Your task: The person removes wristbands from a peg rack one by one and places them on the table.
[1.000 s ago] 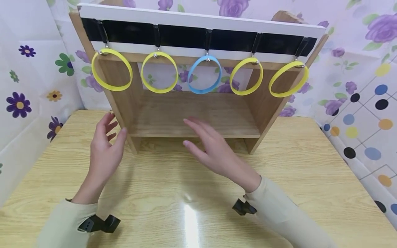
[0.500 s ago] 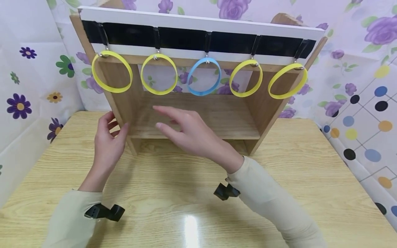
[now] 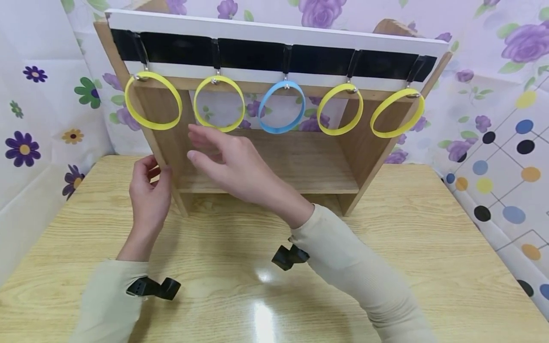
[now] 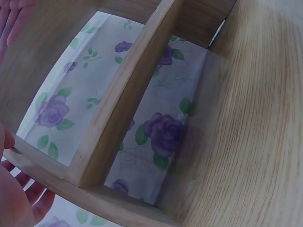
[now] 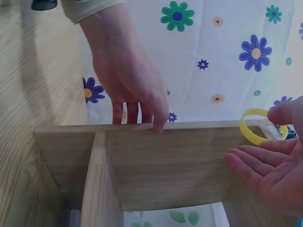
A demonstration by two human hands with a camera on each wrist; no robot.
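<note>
A wooden stand with a shelf rises at the back of the table. My left hand grips the front edge of its left side panel, thumb inside and fingers outside. Along its top, rings hang from hooks: a far-left yellow ring, a second yellow ring, a middle blue ring and two more yellow rings at the right. My right hand hovers before the shelf with loosely bent fingers, holding nothing. Its fingertips overlap the lower edge of the second ring in the head view.
A black strip on a white board carries the hooks. Flowered sheets line the back and sides. The pale wood table spreads out in front of the stand.
My right hand has moved left and up from mid-shelf towards the second ring. My left hand has come in from beside the panel and taken hold of its edge.
</note>
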